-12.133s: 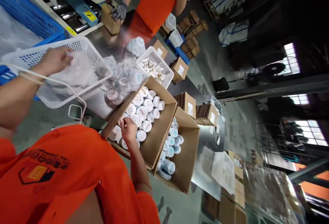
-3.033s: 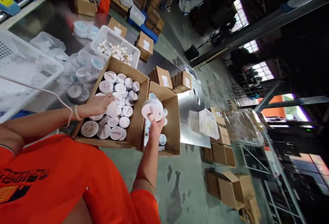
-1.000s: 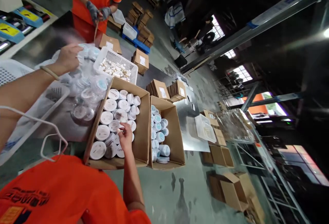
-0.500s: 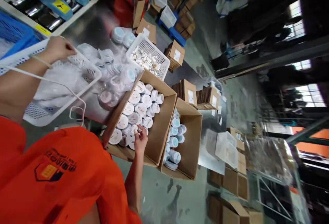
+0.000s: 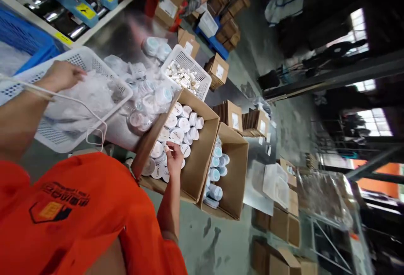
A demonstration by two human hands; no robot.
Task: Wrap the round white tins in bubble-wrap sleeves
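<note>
My left hand [image 5: 65, 76] is over the near part of a white perforated basket [image 5: 59, 142], its fingers drawn together above clear plastic bags [image 5: 94, 94]. Whether a bag is pinched in them, I cannot make out. Reaching into an open cardboard carton [image 5: 202, 157], my right hand [image 5: 174, 157] has its thumb and fingers closed on a small whitish piece [image 5: 167, 148]. Under and around that hand lie many round white jars [image 5: 177, 135] with printed lids. A white cord crosses my left forearm.
A second carton [image 5: 232, 169] with blue-lidded jars adjoins the first. Bagged jars [image 5: 151, 98] lie between the baskets. Small white-and-gold pieces fill another white basket [image 5: 203, 75]. Flattened cardboard stacks [image 5: 232, 115] line the table. Across it, a gloved co-worker handles a box [image 5: 167, 9].
My left hand has come lower over the plastic bags. My right hand has shifted slightly within the carton, toward its far end. The co-worker's box has turned.
</note>
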